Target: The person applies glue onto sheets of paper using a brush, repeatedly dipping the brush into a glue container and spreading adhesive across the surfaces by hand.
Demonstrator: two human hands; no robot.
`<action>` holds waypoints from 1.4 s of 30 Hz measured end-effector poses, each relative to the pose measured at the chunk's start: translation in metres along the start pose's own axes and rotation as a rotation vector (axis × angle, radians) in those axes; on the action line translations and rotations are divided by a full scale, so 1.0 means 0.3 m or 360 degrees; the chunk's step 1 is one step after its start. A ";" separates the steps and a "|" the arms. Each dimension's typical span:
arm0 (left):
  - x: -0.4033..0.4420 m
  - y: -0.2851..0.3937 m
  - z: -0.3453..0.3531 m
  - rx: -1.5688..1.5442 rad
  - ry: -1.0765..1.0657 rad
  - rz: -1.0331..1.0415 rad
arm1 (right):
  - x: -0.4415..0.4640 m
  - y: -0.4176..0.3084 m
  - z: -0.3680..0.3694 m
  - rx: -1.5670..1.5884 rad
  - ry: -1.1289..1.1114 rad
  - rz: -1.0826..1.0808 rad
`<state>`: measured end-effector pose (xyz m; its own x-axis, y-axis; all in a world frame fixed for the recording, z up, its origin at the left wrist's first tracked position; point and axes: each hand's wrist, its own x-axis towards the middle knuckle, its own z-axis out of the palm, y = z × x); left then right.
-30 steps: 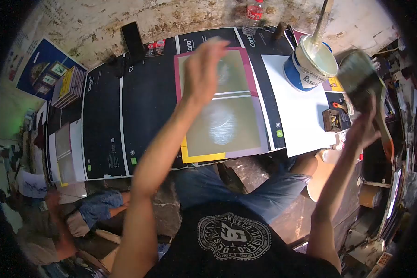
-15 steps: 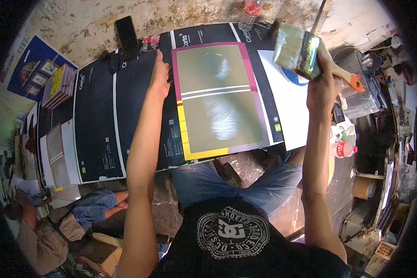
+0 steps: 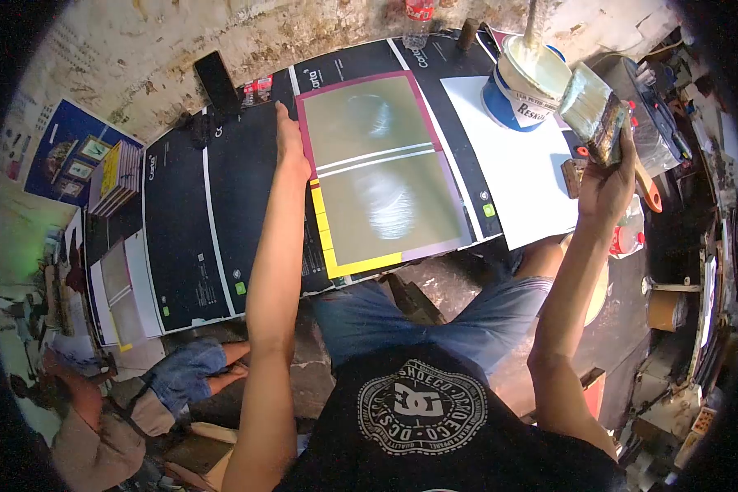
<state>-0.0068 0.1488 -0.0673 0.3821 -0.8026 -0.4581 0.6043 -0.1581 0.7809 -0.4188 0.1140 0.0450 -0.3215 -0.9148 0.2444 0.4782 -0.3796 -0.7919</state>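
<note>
Shirt: black cloth, a white design on the front
Print: round badge with a wavy outline, capitals running around its ring, "SHOECO" readable
Badge centre: large interlocked letters, solid white
Jeans: faded blue denim, right leg ending near the knee in a paler hem
Forearms: uncovered
Left hand: bare
Right hand: bare

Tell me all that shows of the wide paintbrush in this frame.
The paintbrush is broad and flat, with pale, streaky bristles, a dark, stained band at their base and a handle that looks wooden, orange toward its end. The right hand grips it near the band, hiding part of the handle. It is tilted, bristles toward the upper left of the picture, beside the bucket; whether they touch is unclear.
</note>
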 end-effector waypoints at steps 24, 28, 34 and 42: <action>-0.438 -0.418 -0.047 0.0438 0.0479 0.1168 | -0.340 0.275 0.068 -0.1857 -0.0974 0.0051; -0.415 -0.431 -0.046 0.0385 0.0454 0.1249 | -0.385 0.176 0.208 -0.1832 -0.0965 0.0010; -0.442 -0.403 -0.038 0.0469 0.0468 0.1240 | -0.534 0.248 0.284 -0.1740 -0.1646 -0.0145; -0.454 -0.397 -0.032 0.0601 0.0382 0.1213 | -0.328 0.068 0.090 -0.2238 -0.1261 0.0165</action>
<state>-0.1241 0.2825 -0.1019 0.7490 -0.6314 0.2009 -0.1301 0.1571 0.9790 -0.3554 0.1925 0.0200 0.3567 -0.9340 0.0192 -0.7617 -0.3027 -0.5730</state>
